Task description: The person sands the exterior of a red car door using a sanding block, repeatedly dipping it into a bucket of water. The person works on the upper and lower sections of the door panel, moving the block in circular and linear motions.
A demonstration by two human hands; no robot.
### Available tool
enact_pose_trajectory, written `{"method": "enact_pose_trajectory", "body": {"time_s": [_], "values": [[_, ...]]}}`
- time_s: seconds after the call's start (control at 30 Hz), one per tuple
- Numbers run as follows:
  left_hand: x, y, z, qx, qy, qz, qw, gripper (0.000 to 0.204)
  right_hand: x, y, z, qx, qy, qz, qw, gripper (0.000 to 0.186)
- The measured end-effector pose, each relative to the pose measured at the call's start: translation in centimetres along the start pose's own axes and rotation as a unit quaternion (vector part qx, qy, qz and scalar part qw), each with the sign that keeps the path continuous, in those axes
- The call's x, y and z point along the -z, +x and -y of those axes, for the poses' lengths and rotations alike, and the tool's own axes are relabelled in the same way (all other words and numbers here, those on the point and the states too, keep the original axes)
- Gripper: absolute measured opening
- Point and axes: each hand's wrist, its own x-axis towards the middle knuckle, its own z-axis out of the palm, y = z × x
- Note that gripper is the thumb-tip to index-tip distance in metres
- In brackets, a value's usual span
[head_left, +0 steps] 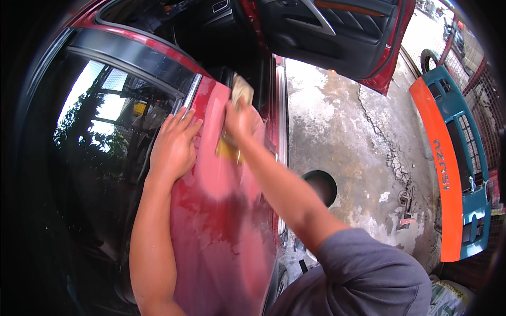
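Observation:
My left hand (176, 142) lies flat with its fingers spread on the red car door (197, 247), at the lower edge of the dark window (105, 174). In my right hand (241, 122) is a long tan and yellow sanding block (230, 151), smeared by motion. The block is at the pink, sanded patch (215, 179) near the door's edge. Wet streaks and paler patches mark the red paint below it. My right fingers wrap around the block and partly hide it.
Ahead, another car door (327, 37) with black trim stands wide open. A dark round bucket (321, 187) is on the stained, cracked concrete floor (342, 142) beside my right arm. An orange and teal vehicle panel (448, 168) leans at the far right, near a mesh fence.

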Motion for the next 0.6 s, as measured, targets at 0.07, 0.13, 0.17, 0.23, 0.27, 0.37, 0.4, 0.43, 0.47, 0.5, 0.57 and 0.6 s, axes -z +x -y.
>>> {"method": "enact_pose_trajectory", "body": {"time_s": [0.07, 0.13, 0.17, 0.23, 0.27, 0.37, 0.4, 0.43, 0.47, 0.5, 0.57, 0.6], "values": [[-0.1, 0.1, 0.0, -0.002, -0.006, 0.003, 1.0, 0.044, 0.4, 1.4, 1.0, -0.018, -0.019, -0.004, 1.0, 0.064], [-0.5, 0.3, 0.0, 0.0, -0.013, 0.003, 1.0, 0.044, -0.4, -3.7, -1.3, 0.025, 0.027, -0.03, 0.999, 0.065], [-0.8, 0.1, 0.3, 0.005, -0.01, -0.002, 1.0, 0.044, 0.2, -9.2, -1.7, 0.059, -0.006, -0.031, 0.998, 0.065], [-1.3, 0.1, 0.0, 0.0, -0.008, -0.011, 1.0, 0.045, 2.1, -16.0, -3.2, 0.095, -0.049, -0.029, 0.994, 0.065], [-1.2, 0.2, 0.0, -0.003, -0.002, -0.005, 1.0, 0.045, 2.3, -16.8, -3.3, 0.102, -0.052, -0.022, 0.993, 0.065], [-1.0, -0.1, -0.3, -0.003, -0.004, 0.006, 1.0, 0.044, 1.1, -11.2, -2.4, 0.09, -0.033, -0.038, 0.995, 0.064], [-0.6, -0.1, -0.2, 0.001, -0.013, 0.008, 1.0, 0.044, 0.8, -6.0, -1.8, 0.042, -0.012, -0.002, 0.999, 0.063], [-0.1, -0.1, -0.2, 0.008, -0.021, 0.012, 1.0, 0.044, 0.8, -1.8, -1.1, -0.006, 0.009, 0.038, 0.999, 0.062], [-0.1, 0.3, -0.4, 0.004, -0.025, 0.005, 1.0, 0.044, 0.8, -0.5, -1.1, -0.003, -0.003, 0.007, 1.0, 0.062], [-0.1, 0.5, -0.3, 0.002, -0.028, 0.003, 1.0, 0.043, 0.5, 0.1, -1.0, -0.002, -0.014, -0.018, 1.0, 0.062], [-0.4, 0.6, -0.2, 0.003, -0.035, 0.002, 0.999, 0.042, 0.5, -2.7, -1.8, -0.046, 0.043, 0.004, 0.998, 0.059], [-0.5, 0.0, 0.2, 0.016, -0.036, 0.005, 0.999, 0.042, 1.0, -8.2, -1.7, 0.001, 0.011, 0.001, 1.0, 0.057]]}}
